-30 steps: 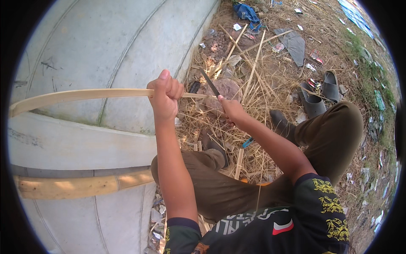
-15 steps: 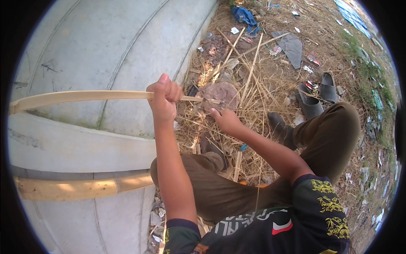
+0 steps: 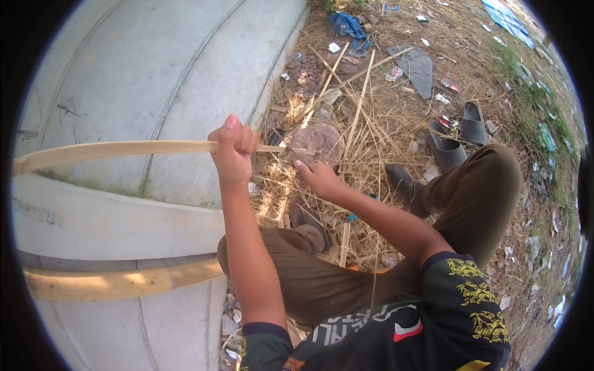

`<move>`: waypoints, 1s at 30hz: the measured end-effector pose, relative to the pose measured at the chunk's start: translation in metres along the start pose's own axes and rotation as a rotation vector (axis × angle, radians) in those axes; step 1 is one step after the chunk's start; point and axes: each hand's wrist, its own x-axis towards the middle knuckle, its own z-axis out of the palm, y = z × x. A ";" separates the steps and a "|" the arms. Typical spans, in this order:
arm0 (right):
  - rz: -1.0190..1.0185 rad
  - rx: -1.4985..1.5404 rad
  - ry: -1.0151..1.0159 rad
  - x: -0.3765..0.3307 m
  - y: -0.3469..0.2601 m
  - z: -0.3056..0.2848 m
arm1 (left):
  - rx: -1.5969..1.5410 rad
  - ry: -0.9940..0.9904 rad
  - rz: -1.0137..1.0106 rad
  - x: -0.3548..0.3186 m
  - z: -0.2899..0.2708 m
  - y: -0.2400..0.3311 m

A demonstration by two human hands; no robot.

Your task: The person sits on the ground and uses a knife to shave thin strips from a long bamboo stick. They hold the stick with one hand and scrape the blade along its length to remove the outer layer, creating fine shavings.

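Observation:
My left hand (image 3: 234, 150) is closed in a fist around a long pale bamboo strip (image 3: 124, 148), thumb pointing up. The strip bows away to the left, and its short free end lies over a round, flat brown block (image 3: 325, 137) on the ground. Just right of that fist, my right hand (image 3: 320, 180) is closed on what appears to be a knife, with a little of its dark blade (image 3: 292, 156) showing against the strip. Its handle is hidden in my fingers.
Left of me stands a grey concrete surface (image 3: 117, 204) with a thick bamboo pole (image 3: 124, 281) along it. Straw, bamboo slivers (image 3: 360, 102) and litter cover the ground. Grey shoes (image 3: 474, 125), a grey flat piece (image 3: 416, 69) and a blue plastic bag (image 3: 348, 26) lie beyond.
The whole view has shifted slightly. My right hand has edged left along the strip, nearer to my left fist. Both grips look the same.

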 end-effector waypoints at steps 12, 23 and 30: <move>0.243 0.028 0.187 -0.011 0.067 0.042 | -0.070 0.080 0.002 -0.002 -0.003 0.002; 0.339 0.039 0.315 0.011 0.160 0.028 | -0.184 0.094 0.257 -0.048 0.003 0.092; 0.388 0.150 0.365 0.011 0.140 0.030 | -0.206 0.529 0.158 -0.035 -0.011 0.082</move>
